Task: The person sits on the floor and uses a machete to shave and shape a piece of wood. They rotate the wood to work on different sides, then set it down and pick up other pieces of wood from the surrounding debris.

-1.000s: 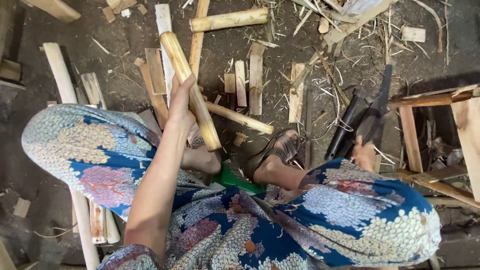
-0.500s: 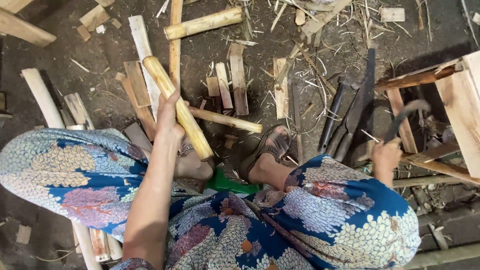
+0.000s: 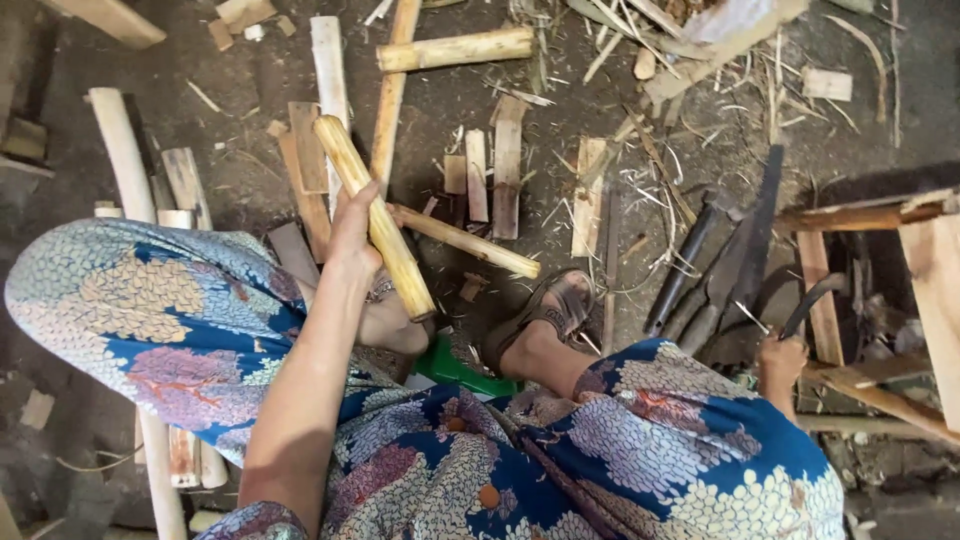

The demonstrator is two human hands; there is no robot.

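My left hand [image 3: 355, 235] grips a pale round wooden stick [image 3: 372, 215] that slants from upper left down toward my feet. My right hand [image 3: 780, 365] is low on the right, beyond my knee, closed on the handle of a dark curved blade [image 3: 812, 300]. I sit low in blue patterned trousers, with one sandalled foot [image 3: 545, 320] on the dirt ground and a green object [image 3: 460, 370] just under my legs.
Split wood pieces and round sticks [image 3: 455, 48] lie scattered over the dark ground. Several dark long blades [image 3: 735, 250] lie right of my foot. Wooden planks and a frame [image 3: 930, 270] stand at the right edge. A long pale pole [image 3: 125, 160] lies at left.
My right hand has come down from the wooden frame toward my knee with the curved blade. The left hand keeps the stick at about the same slant.
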